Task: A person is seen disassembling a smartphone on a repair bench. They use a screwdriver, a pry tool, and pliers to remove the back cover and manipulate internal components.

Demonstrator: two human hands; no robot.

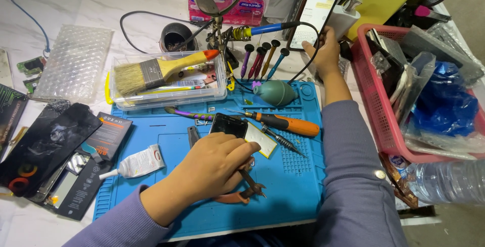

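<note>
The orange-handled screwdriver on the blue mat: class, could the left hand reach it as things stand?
Probably yes: the screwdriver lies just beyond the left hand, with nothing over it; only the opened phone sits near.

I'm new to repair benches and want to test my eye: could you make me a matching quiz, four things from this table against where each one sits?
Things:
1. paintbrush
2. lit phone
3. white tube
4. orange-handled screwdriver

Places:
A. on the blue mat's left edge
B. across the top of the clear plastic box
C. on the blue mat, right of the left hand
D. propped upright at the right hand

Pairs: 1-B, 2-D, 3-A, 4-C.

Clues: clear plastic box, blue mat, left hand, right hand.
</note>
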